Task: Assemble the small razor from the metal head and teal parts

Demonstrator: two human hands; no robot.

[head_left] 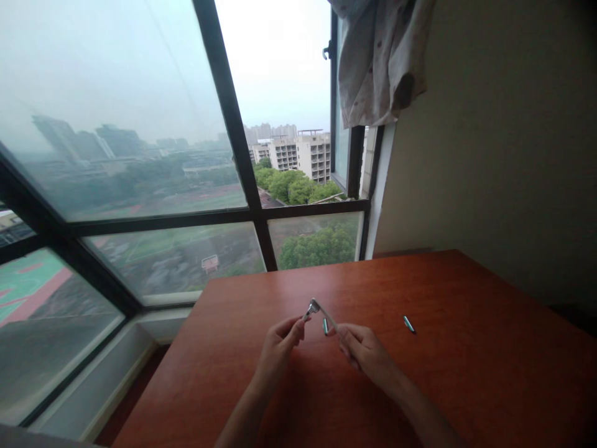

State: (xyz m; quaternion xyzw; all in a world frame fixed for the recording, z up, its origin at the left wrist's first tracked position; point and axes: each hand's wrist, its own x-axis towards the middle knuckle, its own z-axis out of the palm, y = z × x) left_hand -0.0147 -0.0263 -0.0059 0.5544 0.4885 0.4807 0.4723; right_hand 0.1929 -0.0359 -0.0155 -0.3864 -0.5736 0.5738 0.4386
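My left hand [282, 339] pinches a small silver metal piece [311, 308] between thumb and fingertips, its shiny head pointing up and away. My right hand [361, 343] grips a slim pale stick [326, 312] that slants up to the left. The stick's far tip meets the head of the silver piece, or lies just in front of it; I cannot tell which. Just beyond and between the hands, a small teal and silver tube [325, 326] lies on the table. Farther right rests a similar short teal and silver tube [409, 324], like a pen part.
The reddish-brown wooden table [471, 367] spans the area under both hands. Dark-framed windows [259, 214] stand along its far and left sides, with one pane open. A pale curtain [380, 62] hangs at upper right beside a plain wall [489, 137].
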